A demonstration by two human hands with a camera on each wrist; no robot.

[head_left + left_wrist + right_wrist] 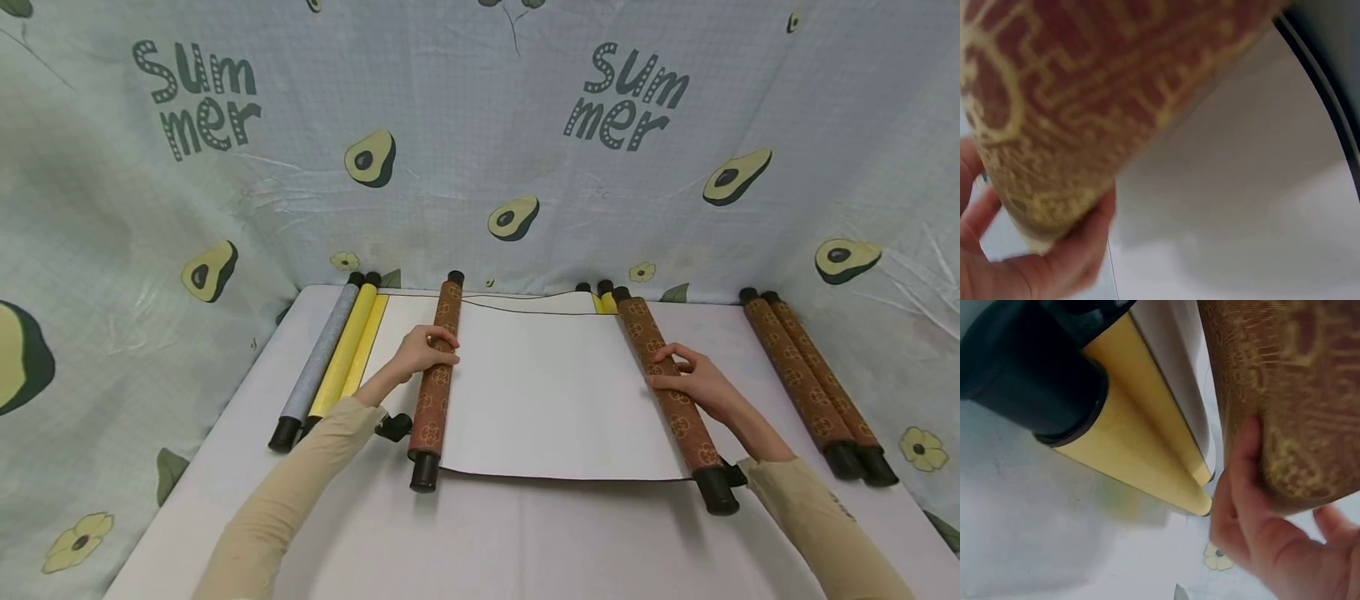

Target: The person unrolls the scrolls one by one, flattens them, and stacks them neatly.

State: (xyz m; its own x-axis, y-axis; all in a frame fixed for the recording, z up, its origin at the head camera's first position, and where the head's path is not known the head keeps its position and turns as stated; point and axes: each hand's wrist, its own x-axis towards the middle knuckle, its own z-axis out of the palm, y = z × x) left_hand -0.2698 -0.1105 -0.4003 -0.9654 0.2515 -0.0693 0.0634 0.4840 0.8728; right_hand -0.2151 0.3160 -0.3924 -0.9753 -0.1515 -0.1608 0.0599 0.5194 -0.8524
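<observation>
A white-paper scroll (562,392) is spread between two brown rolls with a gold pattern and black end caps. My left hand (422,350) grips the left brown roll (431,417) around its middle, thumb and fingers on opposite sides. On the other side, my right hand (697,382) holds the right brown roll (684,425) the same way. The left wrist view shows the patterned roll (1085,94) close up, resting in the fingers. In the right wrist view the roll (1304,394) lies between thumb and fingers. The paper's near edge hangs above the table.
Behind the held scroll lies another with yellow borders and yellow rolls (342,354). A grey-blue roll (322,350) rests left of it. Two brown rolls (798,375) lie at the table's right edge. An avocado-print cloth (435,100) hangs around the white table (480,550).
</observation>
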